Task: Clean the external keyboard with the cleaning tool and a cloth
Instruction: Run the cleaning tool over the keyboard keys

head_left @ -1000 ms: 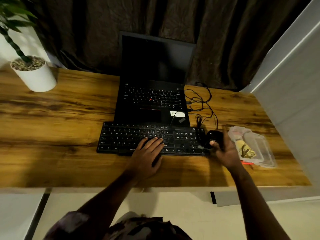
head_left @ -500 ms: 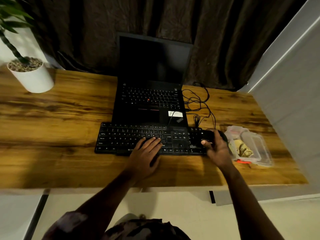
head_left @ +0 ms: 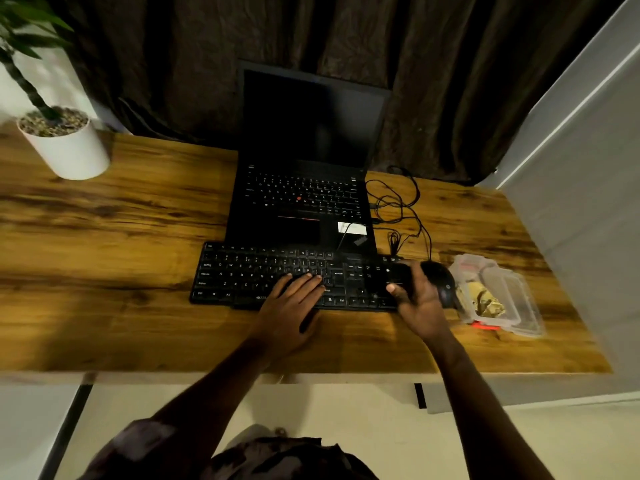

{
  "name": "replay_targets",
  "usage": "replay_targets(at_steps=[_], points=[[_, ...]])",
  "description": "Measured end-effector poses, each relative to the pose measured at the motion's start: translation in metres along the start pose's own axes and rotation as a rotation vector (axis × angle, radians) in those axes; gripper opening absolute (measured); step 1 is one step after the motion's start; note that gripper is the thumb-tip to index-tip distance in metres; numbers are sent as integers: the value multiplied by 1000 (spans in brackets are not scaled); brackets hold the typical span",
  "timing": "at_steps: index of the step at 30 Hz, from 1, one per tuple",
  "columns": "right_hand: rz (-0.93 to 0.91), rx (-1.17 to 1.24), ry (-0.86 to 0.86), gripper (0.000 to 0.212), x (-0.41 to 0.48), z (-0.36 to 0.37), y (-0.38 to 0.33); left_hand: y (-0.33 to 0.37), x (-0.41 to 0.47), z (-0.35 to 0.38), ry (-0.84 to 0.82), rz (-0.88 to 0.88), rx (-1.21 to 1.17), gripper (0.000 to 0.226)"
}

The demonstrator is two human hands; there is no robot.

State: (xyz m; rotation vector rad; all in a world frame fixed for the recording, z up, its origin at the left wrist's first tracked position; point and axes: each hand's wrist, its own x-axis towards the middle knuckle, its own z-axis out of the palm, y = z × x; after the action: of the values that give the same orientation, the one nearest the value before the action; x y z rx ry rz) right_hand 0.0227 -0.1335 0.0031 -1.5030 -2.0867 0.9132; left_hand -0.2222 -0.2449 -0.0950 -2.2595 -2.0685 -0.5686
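The black external keyboard (head_left: 263, 275) lies on the wooden desk (head_left: 104, 271) in front of the laptop. My left hand (head_left: 294, 306) rests flat on its middle keys, fingers apart, holding nothing. My right hand (head_left: 420, 301) hovers over the keyboard's right end, by the number pad. It is closed around a small black tool (head_left: 398, 276), whose shape is hard to make out in the dim light. A clear plastic container (head_left: 519, 299) at the right holds a yellowish cloth (head_left: 485, 301).
A black mouse (head_left: 441, 282) sits between my right hand and the container, its cable (head_left: 398, 202) looped beside the open laptop (head_left: 304, 188). A white plant pot (head_left: 69, 150) stands at the far left. A grey wall borders the desk on the right. A dark curtain hangs behind.
My right hand has moved left from beside the mouse to over the keyboard's right end, carrying the black tool. My left hand has stayed on the keys.
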Motion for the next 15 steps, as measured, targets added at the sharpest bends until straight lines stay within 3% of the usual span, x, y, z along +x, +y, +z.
replay_targets(at_steps=[2, 6, 10, 15], points=[[15, 24, 10, 52, 1, -10, 4, 1, 0, -1, 4, -4, -10, 55], [33, 45, 74, 84, 16, -33, 60, 3, -1, -2, 9, -18, -33, 54], [42, 42, 95, 81, 16, -38, 64, 3, 0, -2, -6, -16, -18, 56], [41, 44, -4, 68, 2, -8, 21, 2, -1, -2, -12, -15, -6, 56]])
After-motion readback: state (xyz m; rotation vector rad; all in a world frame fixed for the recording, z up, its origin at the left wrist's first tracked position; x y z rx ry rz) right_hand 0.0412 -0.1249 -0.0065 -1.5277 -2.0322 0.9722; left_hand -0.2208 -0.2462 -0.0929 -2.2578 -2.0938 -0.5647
